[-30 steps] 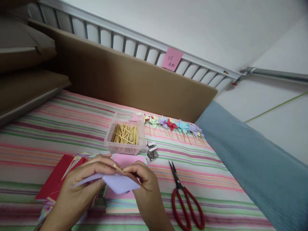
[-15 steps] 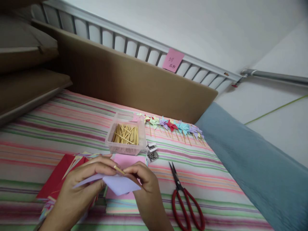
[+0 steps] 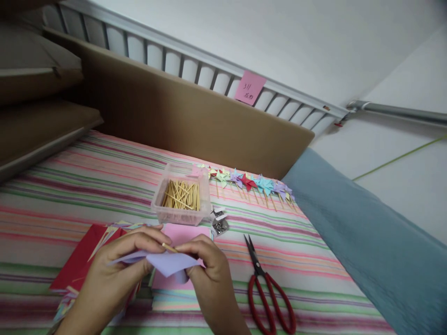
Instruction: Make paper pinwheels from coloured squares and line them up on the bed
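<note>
Nearest, the left hand (image 3: 120, 260) and the right hand (image 3: 211, 267) meet over the striped cloth (image 3: 111, 186), both with bent fingers drawn in close. The left hand has the left part of a folded lilac paper (image 3: 167, 264) between its thumb below and its fingers above. The right hand pinches the paper's right side, its thumb low beside a curled flap. The lilac paper spans the gap between the hands, its middle dipping toward the near side. A short wooden stick (image 3: 170, 248) lies along its far edge, the left end by the left fingertips and the right end at the right fingertips; which fingers bear on it is hard to tell.

Under the hands is a pile of coloured paper, a pink sheet (image 3: 178, 235) on top. To the left lies red paper (image 3: 75, 261) with pale strips; to the right, red-handled scissors (image 3: 258, 270), their points to the far side.

Farther off stand a small packet (image 3: 220, 226) of metal bits and a clear plastic box (image 3: 181, 217) of wooden sticks (image 3: 181, 195). Beyond, to the right, is a row of paper pinwheels (image 3: 248, 182) on sticks.

At the far side a cardboard sheet (image 3: 181, 111) leans before a radiator (image 3: 188, 70). A pink note (image 3: 250, 87) on it bears handwriting: the top line seems to read "311", the lower line is too blurred.
</note>
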The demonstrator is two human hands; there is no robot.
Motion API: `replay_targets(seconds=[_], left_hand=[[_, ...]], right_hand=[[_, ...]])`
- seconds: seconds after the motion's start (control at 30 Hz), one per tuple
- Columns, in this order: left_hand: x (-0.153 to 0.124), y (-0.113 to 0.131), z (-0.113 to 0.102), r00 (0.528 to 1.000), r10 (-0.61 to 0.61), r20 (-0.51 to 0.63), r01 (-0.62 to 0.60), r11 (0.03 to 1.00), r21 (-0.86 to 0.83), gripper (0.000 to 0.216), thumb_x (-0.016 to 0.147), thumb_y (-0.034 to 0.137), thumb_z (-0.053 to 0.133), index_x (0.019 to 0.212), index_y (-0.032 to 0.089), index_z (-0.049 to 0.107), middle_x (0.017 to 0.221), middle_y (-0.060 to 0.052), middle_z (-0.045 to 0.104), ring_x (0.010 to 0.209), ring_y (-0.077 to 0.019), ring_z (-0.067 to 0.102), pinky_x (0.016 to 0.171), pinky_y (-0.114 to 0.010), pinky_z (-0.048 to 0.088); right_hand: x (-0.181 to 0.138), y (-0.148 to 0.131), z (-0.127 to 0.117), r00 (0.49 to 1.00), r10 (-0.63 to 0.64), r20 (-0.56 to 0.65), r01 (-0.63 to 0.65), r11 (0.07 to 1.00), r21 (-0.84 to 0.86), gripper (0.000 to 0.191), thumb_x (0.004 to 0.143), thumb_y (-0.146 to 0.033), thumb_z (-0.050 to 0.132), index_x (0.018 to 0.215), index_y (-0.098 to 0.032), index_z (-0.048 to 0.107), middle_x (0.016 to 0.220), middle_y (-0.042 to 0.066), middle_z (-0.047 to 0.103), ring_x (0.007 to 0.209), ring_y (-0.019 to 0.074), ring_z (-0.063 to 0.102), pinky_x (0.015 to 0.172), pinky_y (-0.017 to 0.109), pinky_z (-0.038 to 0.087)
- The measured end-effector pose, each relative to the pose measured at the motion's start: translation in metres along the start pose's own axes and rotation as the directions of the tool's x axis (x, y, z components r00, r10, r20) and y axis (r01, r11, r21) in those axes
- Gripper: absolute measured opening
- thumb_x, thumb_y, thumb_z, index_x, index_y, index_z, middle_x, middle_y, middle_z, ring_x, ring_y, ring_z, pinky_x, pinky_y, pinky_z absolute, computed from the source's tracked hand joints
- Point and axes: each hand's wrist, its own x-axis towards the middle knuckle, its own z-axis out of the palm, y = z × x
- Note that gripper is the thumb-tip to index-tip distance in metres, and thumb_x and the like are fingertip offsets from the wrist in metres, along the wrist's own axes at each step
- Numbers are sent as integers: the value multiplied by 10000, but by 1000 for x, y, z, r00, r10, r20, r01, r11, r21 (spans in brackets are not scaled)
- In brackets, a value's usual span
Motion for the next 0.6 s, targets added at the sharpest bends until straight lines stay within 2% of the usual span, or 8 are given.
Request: replay_targets(seconds=[0.23, 0.37, 0.43, 0.6], left_hand=[[0, 0, 1, 998, -29, -58, 26, 998, -48, 102, 672, 152, 724, 637, 247, 708, 767, -12, 741, 899, -236, 669, 854, -335, 512], [1, 2, 0, 998, -20, -54, 19, 1000, -20, 104, 674, 152, 711, 627, 244, 710, 793, -27, 738, 890, -237, 668, 745, -297, 539], [1, 3, 0, 999, -21, -26, 21, 1000, -4, 104, 678, 149, 693, 631, 239, 713, 799, -39, 737, 891, -247, 668, 715, -300, 544], [1, 1, 2, 993, -32, 116, 30, 999, 15, 130, 709, 124, 661, 676, 237, 716, 805, -37, 740, 863, -233, 668, 762, -317, 528]], right_hand=[[2, -7, 0, 999, -34, -14, 33, 999, -29, 180, 767, -132, 642, 803, -263, 760, 704, -3, 601, 647, 129, 563, 553, 216, 438], [1, -6, 0, 1000, -9, -19, 8, 1000, -29, 171, 765, -128, 653, 794, -262, 755, 727, -4, 612, 666, 134, 570, 601, 231, 456], [-1, -6, -1, 1000, 9, -24, -9, 1000, -25, 153, 773, -140, 659, 794, -261, 751, 741, -5, 617, 674, 135, 568, 618, 236, 458], [0, -8, -2, 999, 21, -37, -23, 998, -53, 111, 759, -143, 686, 748, -235, 747, 708, -5, 613, 659, 133, 553, 599, 226, 435]])
